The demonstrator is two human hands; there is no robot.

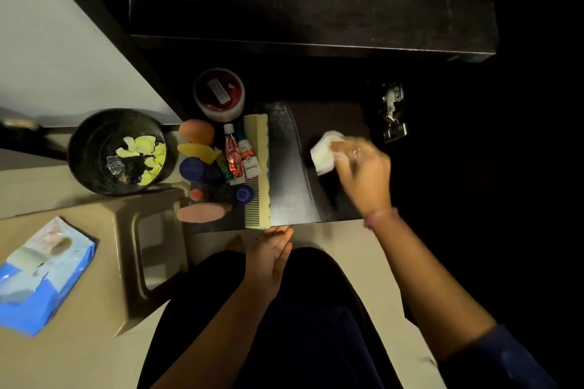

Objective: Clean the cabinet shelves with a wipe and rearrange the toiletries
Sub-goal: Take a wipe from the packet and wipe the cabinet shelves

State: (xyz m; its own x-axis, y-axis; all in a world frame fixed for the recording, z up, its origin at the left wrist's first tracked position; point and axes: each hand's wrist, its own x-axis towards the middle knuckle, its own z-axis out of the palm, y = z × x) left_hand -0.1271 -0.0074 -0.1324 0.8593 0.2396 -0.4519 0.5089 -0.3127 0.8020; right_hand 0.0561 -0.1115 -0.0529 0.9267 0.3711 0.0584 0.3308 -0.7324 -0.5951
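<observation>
- My right hand (pixel 363 167): blurred, fingers curled over a folded white wipe (pixel 325 153), holding it down on the dark cabinet shelf (pixel 335 199), right part.
- My left hand (pixel 271 257): released, fingers straight and together, holding nothing, fingertips just at the shelf's front edge, below the comb.
- Dark cabinet shelf: a paler, dusty-looking band runs front to back between the comb and the wipe.
- Cream plastic comb (pixel 257 170): lies flat, lengthwise front to back, on the right edge of the toiletry cluster.
- Red-and-white tube (pixel 233 155) and white tube with green cap (pixel 249 156): side by side, just left of the comb.
- Round white tub with red lid (pixel 219 94): at the back of the cluster.
- Orange egg-shaped item (pixel 196 131), yellow piece (pixel 197 151), dark blue round cap (pixel 192 169): grouped at the left side of the shelf.
- Small blue cap (pixel 244 193) and pink oblong item (pixel 202 213): towards the front; what they are I cannot tell.
- Black round bin (pixel 82 148): on the floor left of the shelf, holding crumpled yellow and dark scraps.
- Beige plastic stool (pixel 126 230): beside the bin, carrying a blue-and-white wipe packet (pixel 44 275).
- Metal hinge (pixel 393 114): on the dark cabinet side, right of the shelf.
</observation>
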